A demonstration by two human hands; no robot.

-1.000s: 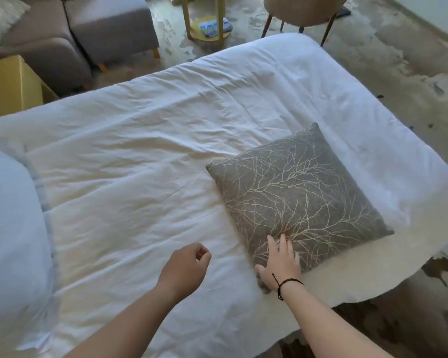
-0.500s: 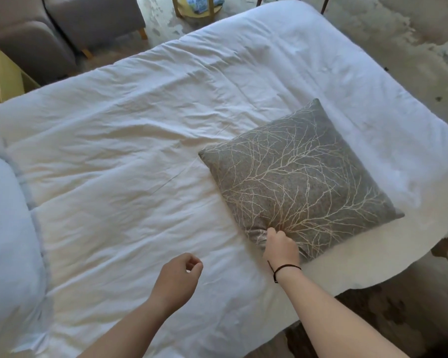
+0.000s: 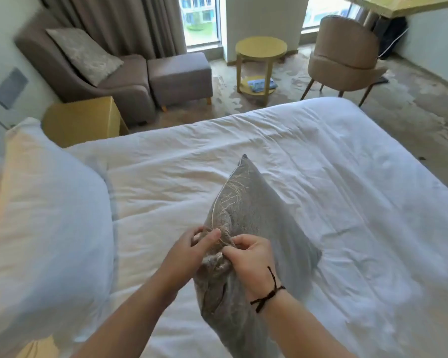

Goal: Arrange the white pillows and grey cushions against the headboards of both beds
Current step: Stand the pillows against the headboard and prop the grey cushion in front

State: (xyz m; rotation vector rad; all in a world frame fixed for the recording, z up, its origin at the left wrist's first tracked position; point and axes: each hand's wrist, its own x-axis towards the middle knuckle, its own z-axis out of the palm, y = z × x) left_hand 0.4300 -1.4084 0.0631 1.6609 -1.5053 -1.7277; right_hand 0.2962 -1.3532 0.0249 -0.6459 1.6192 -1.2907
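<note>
A grey cushion (image 3: 254,210) with a pale branch pattern stands on edge above the white bed (image 3: 334,177), lifted off the duvet. My left hand (image 3: 189,251) and my right hand (image 3: 251,259) both pinch its near corner, fingers closed on the bunched fabric. The patterned face is turned to the left and is mostly hidden. A large white pillow (image 3: 44,218) lies at the left end of the bed, apart from the cushion.
A yellow nightstand (image 3: 83,120) stands beyond the pillow. Behind it are a brown armchair (image 3: 124,83) holding a beige cushion (image 3: 86,54), and a footstool (image 3: 181,76). A round yellow side table (image 3: 260,47) and a tan chair (image 3: 347,55) stand past the bed's far edge.
The cushion lay flat on the bed with only my right hand on its corner; now it is raised on edge and both hands grip it. The view has tilted up.
</note>
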